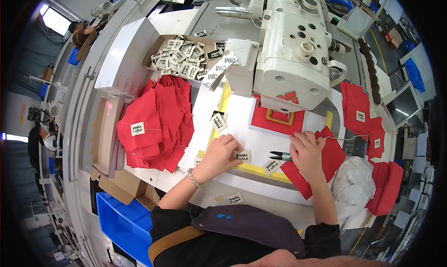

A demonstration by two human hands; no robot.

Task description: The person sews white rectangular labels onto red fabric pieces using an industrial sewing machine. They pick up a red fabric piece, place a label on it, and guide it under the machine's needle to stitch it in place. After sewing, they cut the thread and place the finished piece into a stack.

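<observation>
My left hand (222, 154), with a beaded bracelet at the wrist, pinches the edge of a cream fabric label (243, 156) printed in black. My right hand (307, 153) is curled above a red fabric piece (328, 157). Dark-bladed thread snips (281, 155) stick out from under it, pointing left; their handle is hidden in the hand. Just left of it another label (272, 166) lies on the yellow-taped edge. Beyond both hands, a red piece lies flat under the yellow clamp frame (280, 118) of a white sewing machine (293, 53). Two overlapping labels (218, 121) rest on the white plate.
A large pile of red pieces (163, 122) lies at left, below a box of loose labels (184, 57). More red pieces (356, 108) and a crumpled white plastic bag (354, 185) are at right. A blue crate (123, 225) stands at lower left. People sit farther off at left.
</observation>
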